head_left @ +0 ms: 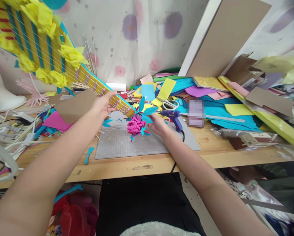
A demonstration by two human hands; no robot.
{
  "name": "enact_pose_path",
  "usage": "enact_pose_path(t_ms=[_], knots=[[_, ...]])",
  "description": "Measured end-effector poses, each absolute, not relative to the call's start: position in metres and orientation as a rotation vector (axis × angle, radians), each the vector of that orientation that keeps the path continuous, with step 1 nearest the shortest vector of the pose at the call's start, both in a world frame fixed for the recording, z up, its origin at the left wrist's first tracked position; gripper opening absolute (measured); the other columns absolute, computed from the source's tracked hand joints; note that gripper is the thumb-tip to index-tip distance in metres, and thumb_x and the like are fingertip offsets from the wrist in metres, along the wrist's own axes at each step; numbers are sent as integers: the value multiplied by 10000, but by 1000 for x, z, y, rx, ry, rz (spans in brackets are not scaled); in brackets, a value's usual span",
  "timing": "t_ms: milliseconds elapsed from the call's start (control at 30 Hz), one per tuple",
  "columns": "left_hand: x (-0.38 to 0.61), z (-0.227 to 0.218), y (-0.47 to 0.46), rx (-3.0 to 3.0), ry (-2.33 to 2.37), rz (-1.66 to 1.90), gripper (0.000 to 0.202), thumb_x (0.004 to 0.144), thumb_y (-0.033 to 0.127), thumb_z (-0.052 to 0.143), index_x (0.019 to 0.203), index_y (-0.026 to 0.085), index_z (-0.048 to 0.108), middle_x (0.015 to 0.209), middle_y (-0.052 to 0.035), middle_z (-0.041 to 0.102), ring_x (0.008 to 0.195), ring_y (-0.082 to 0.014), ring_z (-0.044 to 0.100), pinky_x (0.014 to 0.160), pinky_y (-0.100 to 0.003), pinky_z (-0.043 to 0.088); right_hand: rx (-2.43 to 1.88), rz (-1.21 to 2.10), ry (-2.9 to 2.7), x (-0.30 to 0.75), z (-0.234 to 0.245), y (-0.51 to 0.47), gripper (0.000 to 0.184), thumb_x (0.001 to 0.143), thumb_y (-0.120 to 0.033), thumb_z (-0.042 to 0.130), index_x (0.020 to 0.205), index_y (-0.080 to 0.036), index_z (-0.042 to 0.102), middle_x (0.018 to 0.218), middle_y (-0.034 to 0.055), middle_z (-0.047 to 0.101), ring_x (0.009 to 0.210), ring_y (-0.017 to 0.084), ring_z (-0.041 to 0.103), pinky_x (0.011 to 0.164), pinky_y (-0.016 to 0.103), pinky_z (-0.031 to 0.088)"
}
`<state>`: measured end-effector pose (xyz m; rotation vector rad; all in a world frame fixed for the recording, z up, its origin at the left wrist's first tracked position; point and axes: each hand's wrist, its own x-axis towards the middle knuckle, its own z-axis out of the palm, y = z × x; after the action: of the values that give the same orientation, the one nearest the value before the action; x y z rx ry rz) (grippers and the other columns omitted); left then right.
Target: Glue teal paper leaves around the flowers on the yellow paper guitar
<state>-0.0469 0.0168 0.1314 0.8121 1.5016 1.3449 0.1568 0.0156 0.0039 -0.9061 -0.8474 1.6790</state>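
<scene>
My left hand (102,106) is closed around the neck of a yellow and teal paper guitar (48,55), which slants up to the far left and carries yellow paper flowers. The neck's end (127,109) meets a magenta paper flower (136,126) with teal leaves (147,109). My right hand (159,125) grips that flower from the right, just above a grey cutting mat (117,144) on the wooden table (147,164).
A blue glue gun (173,118) and white scissors (170,105) lie behind my right hand. Coloured paper sheets (210,98) and cardboard (225,36) pile up at the right. Cables and a white stand (0,95) crowd the left. A teal scrap (89,154) lies near the mat.
</scene>
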Motion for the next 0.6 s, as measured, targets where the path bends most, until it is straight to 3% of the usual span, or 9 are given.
enact_pose_path(t_ms=[100,333,500,600], knots=[[-47,129,16,832,1529,1342,330,671,253,720,976,209,606,787,-32,682,772,-198,683,727,-359,574,-868,1672,-888,159,9,17,133,785,-332,554,823,-209,591,821,27,686,864,165,646,803,318,506],[-78,152,31,1008,1690,1158,153,738,154,656,886,159,616,684,10,634,622,-137,618,746,-395,547,-872,1577,-1065,171,32,12,305,823,-475,539,914,-193,610,947,72,669,876,152,632,869,337,505],[-117,177,41,1262,1958,995,208,690,117,699,879,157,622,683,24,625,676,-143,615,799,-408,521,-844,1556,-1221,164,29,4,325,772,-494,617,900,-195,625,937,55,666,822,135,625,806,319,524],[-144,190,47,1420,2044,973,346,572,129,795,869,173,624,669,21,630,772,-189,650,808,-396,518,-817,1598,-1388,162,28,-2,333,740,-495,652,873,-191,625,920,44,659,793,122,617,776,295,526]])
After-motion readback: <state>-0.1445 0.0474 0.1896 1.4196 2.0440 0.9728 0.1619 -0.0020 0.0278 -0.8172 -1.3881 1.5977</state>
